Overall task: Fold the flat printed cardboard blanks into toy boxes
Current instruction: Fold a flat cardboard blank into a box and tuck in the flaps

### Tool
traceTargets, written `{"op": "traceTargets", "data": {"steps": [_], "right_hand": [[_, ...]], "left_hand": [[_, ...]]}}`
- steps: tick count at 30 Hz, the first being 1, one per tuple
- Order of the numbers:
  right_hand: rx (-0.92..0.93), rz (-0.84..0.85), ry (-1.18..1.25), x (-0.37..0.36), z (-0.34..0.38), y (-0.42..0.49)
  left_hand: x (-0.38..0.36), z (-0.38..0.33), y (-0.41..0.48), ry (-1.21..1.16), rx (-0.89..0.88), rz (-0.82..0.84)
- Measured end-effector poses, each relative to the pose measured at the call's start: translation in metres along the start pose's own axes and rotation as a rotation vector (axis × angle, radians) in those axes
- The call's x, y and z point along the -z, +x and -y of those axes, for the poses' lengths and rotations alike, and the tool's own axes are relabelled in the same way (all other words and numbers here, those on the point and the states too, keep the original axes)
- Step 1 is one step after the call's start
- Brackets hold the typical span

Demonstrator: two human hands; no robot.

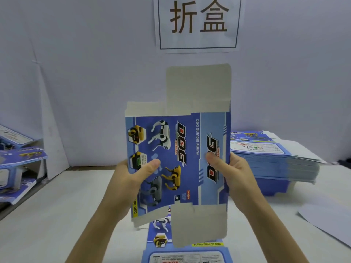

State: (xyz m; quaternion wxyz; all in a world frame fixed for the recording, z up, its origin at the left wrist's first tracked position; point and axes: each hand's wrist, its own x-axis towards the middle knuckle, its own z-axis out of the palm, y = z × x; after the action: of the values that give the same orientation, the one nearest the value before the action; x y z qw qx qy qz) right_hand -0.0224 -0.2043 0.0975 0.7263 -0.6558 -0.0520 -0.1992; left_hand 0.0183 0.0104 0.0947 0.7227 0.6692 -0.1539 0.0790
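Note:
I hold a blue printed cardboard blank upright in front of me, with dog pictures and "DOG" lettering facing me. Grey flaps stick out at its top and bottom. My left hand grips its left edge, thumb on the printed face. My right hand grips the right edge, thumb pressed on the narrow side panel. A second blank lies flat on the white table below the held one.
A tall stack of flat blanks sits on a blue base at the right. Folded boxes are piled at the left edge. A white sheet lies at the far right. A paper sign hangs on the back wall.

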Motion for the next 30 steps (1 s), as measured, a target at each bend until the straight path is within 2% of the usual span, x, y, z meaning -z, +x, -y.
{"op": "traceTargets", "data": {"steps": [7,12,24,30], "right_hand": [[-0.021,0.000,-0.041,0.003,0.003,0.001],[0.019,-0.023,-0.043,0.000,0.003,0.000],[-0.031,-0.013,-0.037,0.006,0.007,0.001],[0.081,0.020,-0.027,0.005,0.013,-0.003]], "left_hand": [[0.007,-0.002,0.001,-0.072,-0.002,0.054],[0.006,-0.002,0.001,-0.060,-0.002,0.019],[0.006,-0.004,-0.001,-0.061,0.006,0.065],[0.000,-0.007,-0.006,-0.116,-0.005,0.144]]}}
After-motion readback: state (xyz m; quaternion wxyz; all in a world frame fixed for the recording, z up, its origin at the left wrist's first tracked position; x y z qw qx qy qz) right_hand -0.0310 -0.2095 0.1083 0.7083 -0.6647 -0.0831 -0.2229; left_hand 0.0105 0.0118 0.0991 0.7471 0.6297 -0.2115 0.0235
